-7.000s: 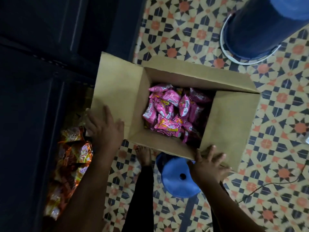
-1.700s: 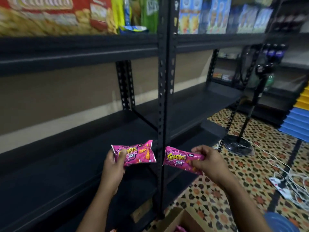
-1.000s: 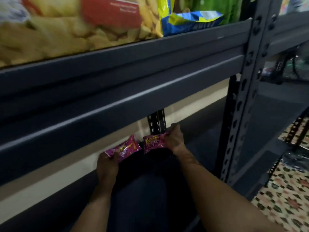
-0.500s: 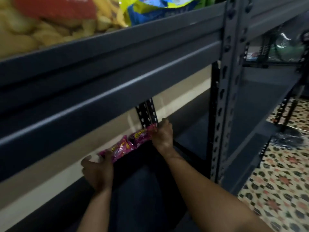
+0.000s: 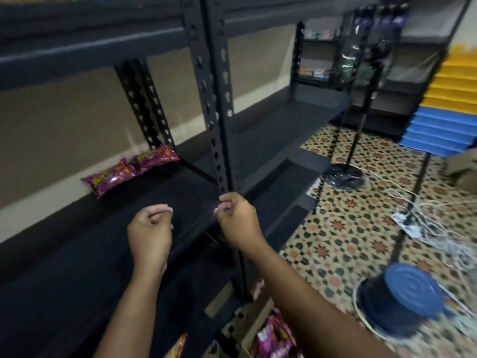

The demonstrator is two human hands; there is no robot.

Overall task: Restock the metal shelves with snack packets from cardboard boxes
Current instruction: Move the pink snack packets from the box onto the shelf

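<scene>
Two pink snack packets lie side by side at the back of the dark metal shelf (image 5: 180, 195): one packet (image 5: 109, 177) on the left, the other packet (image 5: 157, 156) on the right beside a rear upright. My left hand (image 5: 150, 232) hovers over the shelf's front part, fingers loosely curled, holding nothing. My right hand (image 5: 237, 220) is at the shelf's front edge by the perforated upright (image 5: 215, 112), fingers curled and empty. At the bottom the cardboard box (image 5: 251, 329) shows more pink packets (image 5: 273, 337) inside.
An orange packet (image 5: 178, 347) peeks out at the lower shelf level. On the patterned floor stand a blue stool (image 5: 407, 303), a black stand with a round base (image 5: 344, 177) and tangled white cables (image 5: 426, 223). Blue and yellow stacked items (image 5: 449, 109) are at the right.
Both hands let go of the pink packets, which now lie at the back of the shelf, and drew back to the shelf's front. The view pulled back and turned right.
</scene>
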